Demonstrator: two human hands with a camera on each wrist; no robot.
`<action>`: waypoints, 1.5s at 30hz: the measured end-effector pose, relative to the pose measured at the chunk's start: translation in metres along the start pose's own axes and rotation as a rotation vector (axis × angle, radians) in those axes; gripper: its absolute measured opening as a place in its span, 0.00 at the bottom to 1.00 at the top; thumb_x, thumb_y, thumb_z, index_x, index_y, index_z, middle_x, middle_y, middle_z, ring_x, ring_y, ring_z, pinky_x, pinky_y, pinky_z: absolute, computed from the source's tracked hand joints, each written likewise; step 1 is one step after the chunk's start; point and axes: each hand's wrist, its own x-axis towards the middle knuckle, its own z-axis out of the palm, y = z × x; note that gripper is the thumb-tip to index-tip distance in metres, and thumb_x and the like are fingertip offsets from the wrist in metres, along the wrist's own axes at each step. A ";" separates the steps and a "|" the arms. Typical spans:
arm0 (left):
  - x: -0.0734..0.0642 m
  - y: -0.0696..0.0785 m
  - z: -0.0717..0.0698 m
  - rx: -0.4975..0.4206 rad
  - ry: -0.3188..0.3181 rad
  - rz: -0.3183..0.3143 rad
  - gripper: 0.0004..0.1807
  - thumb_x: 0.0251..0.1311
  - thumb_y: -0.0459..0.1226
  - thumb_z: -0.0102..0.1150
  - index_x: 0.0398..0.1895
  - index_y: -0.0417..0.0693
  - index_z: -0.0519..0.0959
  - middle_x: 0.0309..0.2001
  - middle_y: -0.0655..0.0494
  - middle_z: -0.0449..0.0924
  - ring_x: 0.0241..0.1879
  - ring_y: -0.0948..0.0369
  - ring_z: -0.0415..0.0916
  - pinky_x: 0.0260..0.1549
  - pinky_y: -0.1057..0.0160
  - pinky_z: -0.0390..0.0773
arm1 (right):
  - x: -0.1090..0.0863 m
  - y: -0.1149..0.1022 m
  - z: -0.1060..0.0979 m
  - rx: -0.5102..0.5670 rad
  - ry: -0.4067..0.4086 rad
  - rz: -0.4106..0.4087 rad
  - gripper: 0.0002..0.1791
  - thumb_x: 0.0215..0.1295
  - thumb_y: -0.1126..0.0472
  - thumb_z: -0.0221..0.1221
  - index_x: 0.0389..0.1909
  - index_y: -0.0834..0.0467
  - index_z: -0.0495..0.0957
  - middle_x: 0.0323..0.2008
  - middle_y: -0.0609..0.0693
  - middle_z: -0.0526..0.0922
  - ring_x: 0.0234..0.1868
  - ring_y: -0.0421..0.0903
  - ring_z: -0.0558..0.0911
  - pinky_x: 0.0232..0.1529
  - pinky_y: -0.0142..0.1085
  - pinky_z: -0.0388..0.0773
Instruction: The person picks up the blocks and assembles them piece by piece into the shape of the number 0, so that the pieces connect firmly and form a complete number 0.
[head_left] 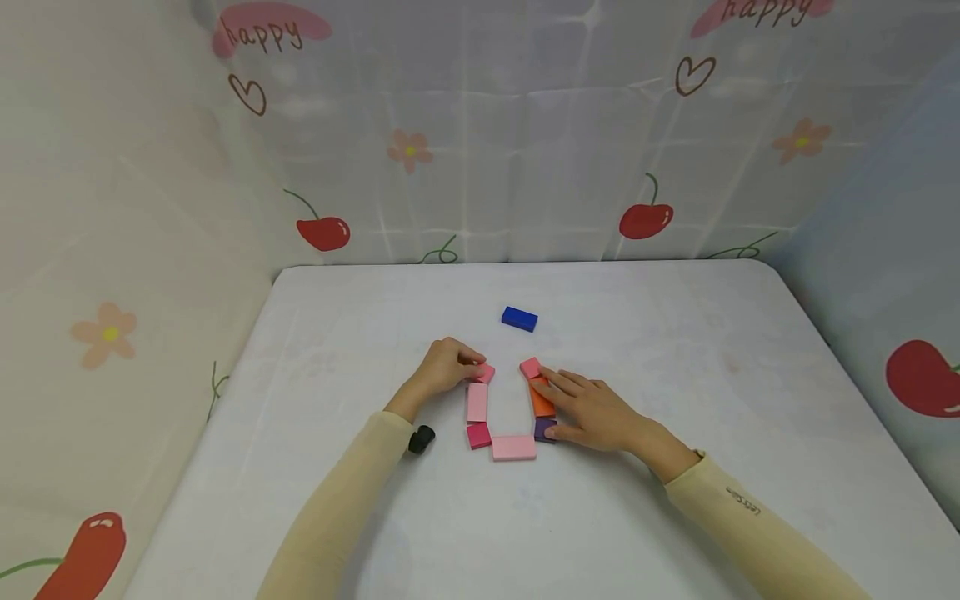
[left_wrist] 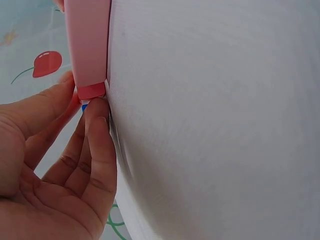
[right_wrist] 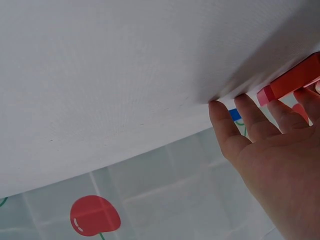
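Small coloured blocks form a U on the white table. My left hand (head_left: 441, 367) pinches a small pink block (head_left: 487, 374) at the far end of the left row. Nearer in that row lie a light pink block (head_left: 477, 403) and a magenta block (head_left: 478, 436). Another light pink block (head_left: 513, 448) forms the near side. My right hand (head_left: 596, 412), fingers extended, lies against the right row: a pink block (head_left: 530, 367), an orange block (head_left: 542, 398) and a dark purple block (head_left: 542, 430), the last two partly covered. In the right wrist view its fingers (right_wrist: 224, 122) are spread.
Beyond the U lies a single blue block (head_left: 520, 318). The white table (head_left: 360, 317) ends at a patterned curtain (head_left: 510, 167) behind and at the sides. A small black object (head_left: 422, 439) sits at the left wrist.
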 end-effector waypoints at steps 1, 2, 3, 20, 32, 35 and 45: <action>0.000 0.000 0.000 0.001 0.000 0.006 0.14 0.58 0.38 0.68 0.47 0.47 0.87 0.45 0.52 0.86 0.40 0.60 0.75 0.34 0.69 0.71 | 0.000 0.000 0.000 0.001 0.000 0.000 0.41 0.65 0.40 0.58 0.75 0.52 0.58 0.75 0.56 0.57 0.73 0.62 0.61 0.62 0.62 0.65; 0.000 0.000 0.000 0.002 0.000 0.010 0.14 0.58 0.38 0.68 0.47 0.47 0.87 0.45 0.52 0.86 0.40 0.60 0.75 0.34 0.69 0.72 | 0.000 0.000 0.000 0.000 0.000 0.000 0.41 0.65 0.40 0.58 0.75 0.52 0.58 0.75 0.56 0.57 0.73 0.62 0.61 0.62 0.62 0.65; 0.000 0.000 0.000 0.004 0.000 0.014 0.14 0.58 0.38 0.68 0.47 0.47 0.87 0.45 0.52 0.86 0.40 0.60 0.75 0.34 0.69 0.72 | 0.000 0.000 0.000 -0.001 0.000 0.000 0.41 0.65 0.40 0.58 0.75 0.52 0.58 0.75 0.56 0.57 0.73 0.62 0.61 0.62 0.63 0.65; 0.050 0.024 -0.023 0.031 0.085 0.054 0.27 0.65 0.46 0.60 0.66 0.53 0.73 0.56 0.41 0.75 0.46 0.52 0.75 0.44 0.57 0.76 | -0.003 0.003 0.001 0.021 0.020 -0.005 0.41 0.65 0.40 0.58 0.75 0.51 0.58 0.75 0.57 0.58 0.72 0.62 0.62 0.60 0.63 0.66; 0.104 0.019 -0.013 -0.191 -0.072 -0.062 0.24 0.67 0.43 0.59 0.66 0.60 0.73 0.61 0.45 0.71 0.41 0.56 0.75 0.44 0.61 0.75 | -0.004 0.003 0.003 0.021 -0.021 0.020 0.42 0.65 0.38 0.57 0.75 0.49 0.57 0.76 0.55 0.56 0.73 0.61 0.60 0.63 0.63 0.64; 0.107 0.019 -0.010 -0.179 -0.094 -0.055 0.23 0.66 0.42 0.60 0.64 0.59 0.76 0.58 0.45 0.73 0.38 0.57 0.75 0.42 0.63 0.76 | -0.004 0.003 0.004 0.021 -0.020 0.015 0.42 0.65 0.38 0.57 0.75 0.49 0.57 0.76 0.55 0.56 0.73 0.62 0.60 0.63 0.63 0.64; 0.113 0.019 -0.002 -0.081 -0.087 -0.020 0.18 0.63 0.40 0.63 0.56 0.54 0.82 0.46 0.49 0.77 0.32 0.62 0.73 0.35 0.68 0.71 | -0.004 0.006 0.004 0.020 -0.010 0.013 0.42 0.65 0.37 0.56 0.75 0.48 0.57 0.76 0.54 0.55 0.73 0.61 0.60 0.63 0.63 0.63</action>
